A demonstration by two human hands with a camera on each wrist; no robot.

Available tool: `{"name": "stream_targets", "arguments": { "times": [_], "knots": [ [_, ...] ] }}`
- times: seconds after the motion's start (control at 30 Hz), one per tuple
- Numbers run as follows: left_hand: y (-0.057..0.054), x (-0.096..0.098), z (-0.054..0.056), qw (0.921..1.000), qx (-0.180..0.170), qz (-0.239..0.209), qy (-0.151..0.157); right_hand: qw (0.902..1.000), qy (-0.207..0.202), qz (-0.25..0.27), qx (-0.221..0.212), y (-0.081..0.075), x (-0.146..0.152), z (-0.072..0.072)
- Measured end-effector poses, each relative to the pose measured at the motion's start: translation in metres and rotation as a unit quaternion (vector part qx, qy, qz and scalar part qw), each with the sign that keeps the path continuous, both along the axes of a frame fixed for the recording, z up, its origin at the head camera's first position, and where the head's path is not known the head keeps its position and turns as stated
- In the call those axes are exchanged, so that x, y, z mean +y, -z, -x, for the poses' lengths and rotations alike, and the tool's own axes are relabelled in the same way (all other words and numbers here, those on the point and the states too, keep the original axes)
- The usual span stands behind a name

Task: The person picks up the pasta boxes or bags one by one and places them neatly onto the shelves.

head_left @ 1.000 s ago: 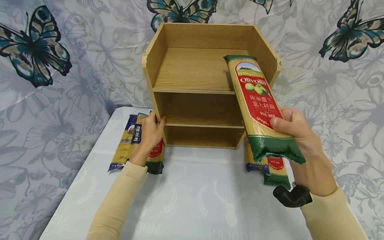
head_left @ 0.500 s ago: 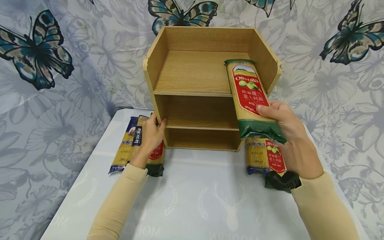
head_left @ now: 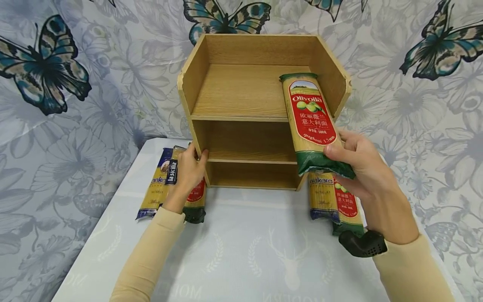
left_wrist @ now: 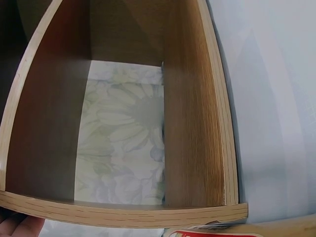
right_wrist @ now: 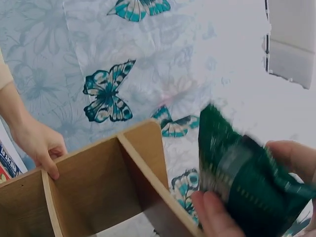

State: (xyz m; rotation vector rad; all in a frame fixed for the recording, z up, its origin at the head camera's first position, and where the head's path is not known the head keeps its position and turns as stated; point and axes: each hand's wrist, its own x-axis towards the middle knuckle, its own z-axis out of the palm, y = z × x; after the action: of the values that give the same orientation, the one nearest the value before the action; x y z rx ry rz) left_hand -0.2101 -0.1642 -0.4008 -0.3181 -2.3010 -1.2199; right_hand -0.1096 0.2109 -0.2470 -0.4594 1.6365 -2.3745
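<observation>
My right hand (head_left: 362,172) grips the lower end of an Olivoilà spaghetti packet (head_left: 311,113), thumb across its front. The packet is tilted, its top overlapping the right part of the upper shelf in the head view. In the right wrist view the packet's green end (right_wrist: 242,173) sits between fingers and thumb. My left hand (head_left: 190,167) grips the left side panel of a wooden shelf unit (head_left: 245,118), thumb on the inner side and fingers outside. At the lower left of the left wrist view, its fingertips (left_wrist: 22,227) show at the panel's edge.
Left of the unit lie several pasta packets (head_left: 154,184), partly hidden behind the left forearm. On the right, an Ankara packet (head_left: 323,197) and another Olivoilà packet (head_left: 347,205) lie on the white table (head_left: 241,251). Butterfly-patterned cloth (head_left: 124,84) hangs behind.
The right hand has carried the spaghetti packet a little leftward, and its grip has shifted nearer the lower end. The left hand stays on the shelf unit's side.
</observation>
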Motion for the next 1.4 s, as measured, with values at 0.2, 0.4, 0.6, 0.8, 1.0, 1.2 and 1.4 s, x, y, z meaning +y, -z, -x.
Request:
{"name": "stream_targets", "arguments": {
  "times": [0.2, 0.4, 0.6, 0.8, 1.0, 1.2, 1.4],
  "knots": [
    [0.001, 0.0, 0.0, 1.0, -0.003, 0.0, -0.005, 0.9925, 0.058, -0.092, 0.056, 0.0, -0.006, -0.027],
    [0.002, 0.002, -0.001, 0.9999, -0.003, 0.001, -0.01, 0.9259, 0.231, -0.28, 0.106, 0.004, -0.023, -0.046],
    [0.005, 0.002, -0.001, 0.9999, 0.001, 0.002, -0.012, 0.8809, 0.297, -0.33, 0.164, 0.014, -0.035, -0.052],
    [0.003, 0.002, 0.0, 0.9999, 0.009, -0.002, -0.013, 0.8367, 0.364, -0.359, 0.196, 0.017, -0.041, -0.046],
    [0.002, 0.002, 0.002, 0.9999, 0.007, -0.001, -0.014, 0.8147, 0.397, -0.37, 0.204, 0.017, -0.042, -0.026],
    [0.001, 0.003, 0.001, 0.9999, 0.006, -0.003, -0.012, 0.7993, 0.425, -0.364, 0.219, 0.019, -0.04, -0.003],
    [0.0, 0.003, 0.0, 0.9999, -0.001, -0.005, -0.011, 0.7865, 0.457, -0.354, 0.216, 0.02, -0.04, 0.016]
  ]
}}
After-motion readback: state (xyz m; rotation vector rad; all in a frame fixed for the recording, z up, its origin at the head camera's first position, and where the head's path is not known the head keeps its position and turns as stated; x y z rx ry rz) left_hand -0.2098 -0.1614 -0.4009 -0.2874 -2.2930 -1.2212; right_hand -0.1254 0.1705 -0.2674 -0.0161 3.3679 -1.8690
